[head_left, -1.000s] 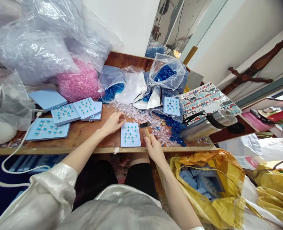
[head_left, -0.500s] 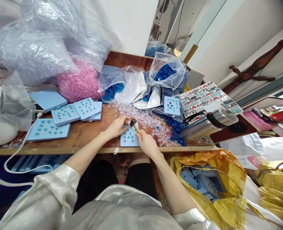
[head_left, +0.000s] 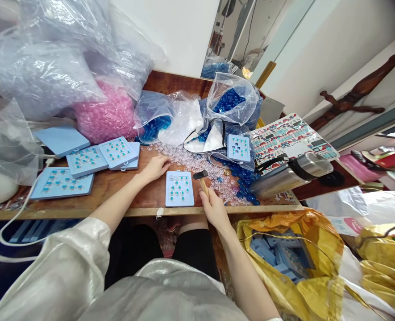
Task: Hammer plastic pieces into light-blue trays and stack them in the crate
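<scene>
My right hand (head_left: 214, 207) is closed around the wooden handle of a small hammer (head_left: 200, 175). Its dark head is just right of a light-blue plastic plate (head_left: 180, 189), which lies flat on the table before me, dotted with small teal pieces. Up and left of that plate, my left hand (head_left: 157, 168) has its fingertips pinched together at the edge of a heap of clear plastic rings (head_left: 197, 165). What those fingertips hold, if anything, is too small to make out.
More light-blue plates (head_left: 86, 160) lie on the left. Dark-blue pieces (head_left: 246, 180) and a steel flask (head_left: 291, 174) are on the right. Plastic bags of pink pieces (head_left: 105, 113) and blue pieces (head_left: 230, 100) line the back. A yellow sack (head_left: 304, 296) stands below the table's right end.
My left hand has moved off the plate, up and left to the rings. My right hand has carried the hammer off the plate to the right.
</scene>
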`<state>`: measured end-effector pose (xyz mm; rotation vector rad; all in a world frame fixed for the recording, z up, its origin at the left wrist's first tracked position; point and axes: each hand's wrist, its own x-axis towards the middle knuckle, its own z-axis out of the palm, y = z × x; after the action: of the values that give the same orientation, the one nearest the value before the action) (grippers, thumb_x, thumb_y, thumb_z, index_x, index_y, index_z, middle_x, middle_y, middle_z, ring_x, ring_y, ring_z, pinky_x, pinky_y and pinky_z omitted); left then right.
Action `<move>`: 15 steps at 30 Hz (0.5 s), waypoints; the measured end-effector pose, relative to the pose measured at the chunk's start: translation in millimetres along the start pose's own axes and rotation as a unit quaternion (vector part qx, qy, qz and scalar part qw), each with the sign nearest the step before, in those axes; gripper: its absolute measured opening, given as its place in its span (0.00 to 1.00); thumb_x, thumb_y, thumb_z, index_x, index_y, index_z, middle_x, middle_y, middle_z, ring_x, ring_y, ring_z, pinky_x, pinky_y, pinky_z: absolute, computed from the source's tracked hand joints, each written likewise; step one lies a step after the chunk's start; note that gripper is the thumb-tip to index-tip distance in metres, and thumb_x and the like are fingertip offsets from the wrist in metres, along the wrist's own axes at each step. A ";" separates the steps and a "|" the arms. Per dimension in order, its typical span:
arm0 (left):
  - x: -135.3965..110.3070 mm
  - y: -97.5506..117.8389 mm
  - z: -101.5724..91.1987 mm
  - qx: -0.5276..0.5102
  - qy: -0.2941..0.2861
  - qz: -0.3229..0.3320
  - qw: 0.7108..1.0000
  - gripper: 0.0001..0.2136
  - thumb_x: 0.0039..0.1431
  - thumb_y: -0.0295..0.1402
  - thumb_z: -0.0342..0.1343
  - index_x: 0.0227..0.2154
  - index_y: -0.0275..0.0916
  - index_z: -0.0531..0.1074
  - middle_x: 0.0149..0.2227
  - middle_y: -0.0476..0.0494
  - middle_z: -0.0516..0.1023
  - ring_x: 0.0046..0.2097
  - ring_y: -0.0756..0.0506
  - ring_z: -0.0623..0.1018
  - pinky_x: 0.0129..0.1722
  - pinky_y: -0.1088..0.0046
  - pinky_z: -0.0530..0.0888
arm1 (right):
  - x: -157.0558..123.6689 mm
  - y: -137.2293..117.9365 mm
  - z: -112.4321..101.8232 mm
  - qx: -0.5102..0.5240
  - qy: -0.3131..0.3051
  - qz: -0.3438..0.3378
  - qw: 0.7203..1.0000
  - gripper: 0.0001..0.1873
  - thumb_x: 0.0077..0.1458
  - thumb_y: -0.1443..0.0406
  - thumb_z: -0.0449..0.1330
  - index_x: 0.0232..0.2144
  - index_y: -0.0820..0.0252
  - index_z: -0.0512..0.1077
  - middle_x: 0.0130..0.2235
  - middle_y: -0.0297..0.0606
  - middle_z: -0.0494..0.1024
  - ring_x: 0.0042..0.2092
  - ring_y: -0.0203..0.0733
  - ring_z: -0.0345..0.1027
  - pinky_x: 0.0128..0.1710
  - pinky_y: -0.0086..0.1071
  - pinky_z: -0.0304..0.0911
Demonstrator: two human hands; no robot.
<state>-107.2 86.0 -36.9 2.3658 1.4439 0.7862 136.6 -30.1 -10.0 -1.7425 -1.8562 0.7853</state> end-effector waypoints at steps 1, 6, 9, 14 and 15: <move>-4.2 6.2 -2.0 -0.036 0.006 -0.017 0.999 0.08 0.56 0.31 0.48 0.35 0.36 0.71 0.35 0.43 0.75 0.38 0.46 0.73 0.41 0.69 0.69 | 0.2 0.4 -0.2 0.002 0.002 0.003 1.000 0.17 0.58 0.56 0.44 0.40 0.57 0.66 0.31 0.38 0.75 0.35 0.44 0.68 0.35 0.31 0.57; -11.1 41.4 -7.8 -0.163 -0.056 -0.028 0.985 0.10 0.55 0.34 0.50 0.37 0.37 0.71 0.36 0.47 0.76 0.36 0.49 0.74 0.37 0.74 0.69 | 1.1 -3.4 0.5 0.017 0.004 0.006 1.000 0.16 0.58 0.56 0.44 0.40 0.57 0.66 0.33 0.38 0.75 0.36 0.43 0.68 0.35 0.31 0.58; -5.2 50.4 -3.1 -0.139 -0.116 0.023 0.983 0.09 0.54 0.33 0.51 0.36 0.37 0.72 0.35 0.46 0.76 0.37 0.48 0.74 0.40 0.72 0.69 | -0.6 -6.0 0.4 0.017 0.001 0.004 1.000 0.16 0.58 0.56 0.44 0.40 0.57 0.66 0.32 0.37 0.75 0.35 0.43 0.68 0.35 0.31 0.57; -4.1 47.2 6.5 -0.038 -0.105 0.071 0.991 0.09 0.56 0.32 0.51 0.37 0.36 0.73 0.37 0.40 0.72 0.42 0.44 0.71 0.43 0.67 0.67 | -3.2 -4.5 -4.1 -0.003 0.000 0.002 1.000 0.16 0.59 0.57 0.43 0.39 0.57 0.66 0.30 0.37 0.75 0.34 0.43 0.68 0.33 0.30 0.57; -5.2 46.8 7.2 -0.032 -0.102 0.077 0.991 0.09 0.56 0.32 0.51 0.37 0.36 0.73 0.37 0.40 0.72 0.41 0.44 0.71 0.43 0.67 0.67 | -2.6 -5.3 -4.9 -0.008 -0.002 0.001 1.000 0.16 0.59 0.57 0.43 0.39 0.57 0.66 0.30 0.36 0.74 0.34 0.43 0.68 0.33 0.30 0.57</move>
<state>-70.4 59.7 -21.9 2.4479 1.1496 0.5940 136.3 -32.5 -2.7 -1.7547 -1.8684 0.7760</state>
